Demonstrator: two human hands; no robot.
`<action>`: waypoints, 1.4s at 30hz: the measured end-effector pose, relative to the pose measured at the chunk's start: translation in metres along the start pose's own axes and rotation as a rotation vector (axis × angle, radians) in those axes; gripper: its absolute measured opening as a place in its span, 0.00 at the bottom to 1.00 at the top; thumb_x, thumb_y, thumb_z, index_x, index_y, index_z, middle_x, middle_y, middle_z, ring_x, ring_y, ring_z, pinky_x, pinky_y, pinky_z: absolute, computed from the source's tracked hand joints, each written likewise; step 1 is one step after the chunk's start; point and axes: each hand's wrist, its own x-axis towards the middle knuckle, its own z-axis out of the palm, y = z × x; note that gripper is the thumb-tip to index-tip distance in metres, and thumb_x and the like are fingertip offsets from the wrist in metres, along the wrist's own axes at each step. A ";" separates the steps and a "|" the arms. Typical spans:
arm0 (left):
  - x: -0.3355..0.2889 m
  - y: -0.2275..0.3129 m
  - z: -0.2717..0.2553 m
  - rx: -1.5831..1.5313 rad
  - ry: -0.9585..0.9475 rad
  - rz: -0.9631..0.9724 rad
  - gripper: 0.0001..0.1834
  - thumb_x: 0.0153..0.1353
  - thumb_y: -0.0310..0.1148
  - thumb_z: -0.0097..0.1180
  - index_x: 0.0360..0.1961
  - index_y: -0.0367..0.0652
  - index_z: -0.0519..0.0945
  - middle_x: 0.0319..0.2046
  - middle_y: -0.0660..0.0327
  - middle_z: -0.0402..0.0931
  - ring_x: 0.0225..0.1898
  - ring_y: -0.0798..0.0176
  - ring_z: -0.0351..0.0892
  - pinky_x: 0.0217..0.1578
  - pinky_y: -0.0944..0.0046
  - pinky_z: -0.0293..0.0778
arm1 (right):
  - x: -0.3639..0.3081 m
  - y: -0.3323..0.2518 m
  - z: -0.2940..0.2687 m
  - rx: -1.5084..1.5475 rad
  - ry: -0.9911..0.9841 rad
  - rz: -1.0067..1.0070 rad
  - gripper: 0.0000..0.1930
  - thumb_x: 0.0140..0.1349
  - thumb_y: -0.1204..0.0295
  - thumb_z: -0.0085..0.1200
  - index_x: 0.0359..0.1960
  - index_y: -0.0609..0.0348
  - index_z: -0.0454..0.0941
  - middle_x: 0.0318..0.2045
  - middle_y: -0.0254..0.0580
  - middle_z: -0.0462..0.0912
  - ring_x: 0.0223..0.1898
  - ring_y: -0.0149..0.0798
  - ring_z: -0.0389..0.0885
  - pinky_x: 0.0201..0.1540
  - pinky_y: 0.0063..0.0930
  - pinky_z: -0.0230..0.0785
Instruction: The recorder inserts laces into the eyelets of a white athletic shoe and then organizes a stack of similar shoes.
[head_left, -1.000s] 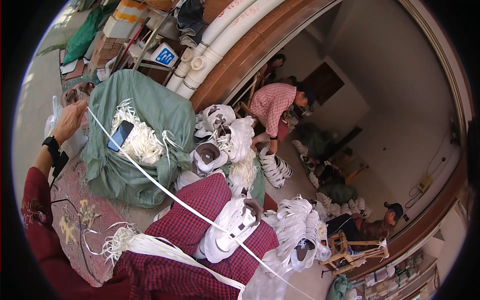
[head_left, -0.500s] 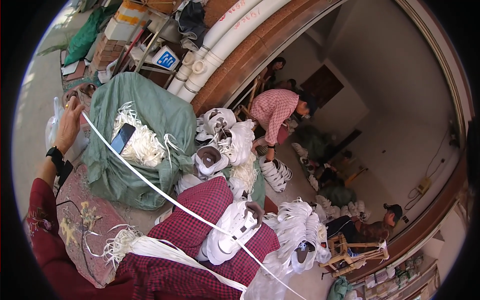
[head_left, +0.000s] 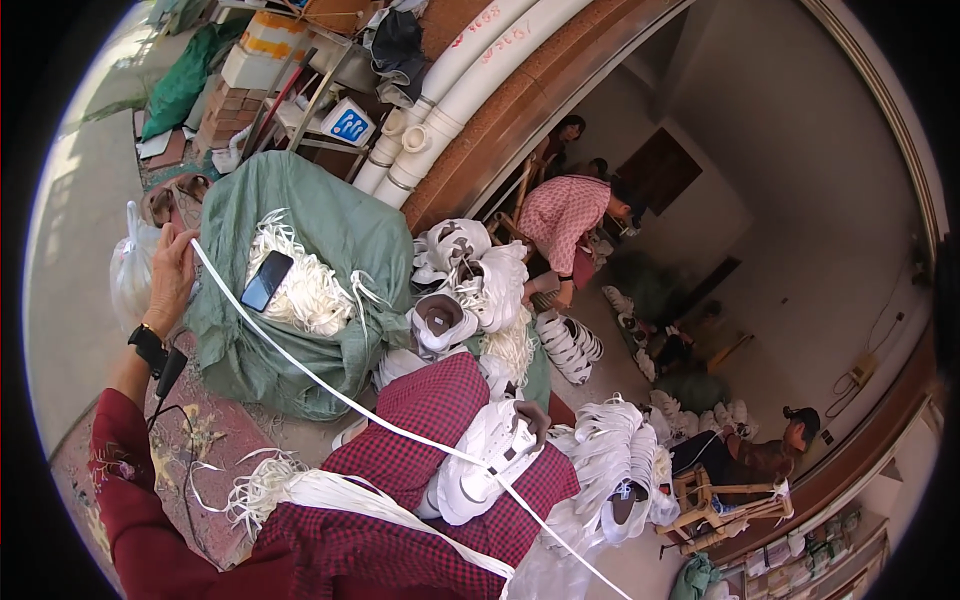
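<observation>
1. Green sack: creased, slumped sheeting; loose laces heaped on top.
2. Checked cloth: red-black weave, draped over lap.
3. Shoe heap: white, rounded, crowded beside sack.
4. White shoe: smooth, brown-lined, resting on cloth.
5. Left hand: grip pinched on white lace. Right hand out of view; grip cannot be told.
6. Phone: flat, glossy, covering some loose laces.
7. White lace: flat, narrow, slightly bowed, crossing white shoe.

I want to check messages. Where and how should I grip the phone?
Likely its long edges, mid-length, reaching down from the right: the phone lies screen up on heaped laces, while the stretched lace passes close to its lower end.
</observation>
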 end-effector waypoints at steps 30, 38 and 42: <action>-0.101 0.331 0.148 -1.127 -0.758 -0.019 0.08 0.65 0.22 0.56 0.42 0.39 0.85 0.36 0.59 0.79 0.37 0.69 0.82 0.37 0.71 0.78 | 0.038 -0.412 -0.064 1.649 -0.672 -0.230 0.06 0.66 0.73 0.62 0.38 0.62 0.80 0.30 0.31 0.81 0.31 0.22 0.75 0.35 0.17 0.68; -0.124 0.346 0.152 -1.070 -0.925 -0.036 0.05 0.64 0.26 0.61 0.39 0.36 0.84 0.34 0.63 0.79 0.32 0.76 0.78 0.31 0.73 0.75 | 0.001 -0.428 -0.059 1.542 -0.825 -0.412 0.04 0.65 0.78 0.60 0.37 0.62 0.77 0.31 0.33 0.83 0.32 0.24 0.82 0.36 0.17 0.73; -0.125 0.337 0.157 -1.128 -1.035 -0.143 0.05 0.66 0.24 0.59 0.42 0.35 0.83 0.35 0.65 0.83 0.35 0.77 0.80 0.35 0.74 0.77 | -0.006 -0.426 -0.076 1.474 -0.900 -0.347 0.05 0.64 0.78 0.60 0.38 0.62 0.76 0.30 0.32 0.83 0.31 0.23 0.82 0.31 0.17 0.72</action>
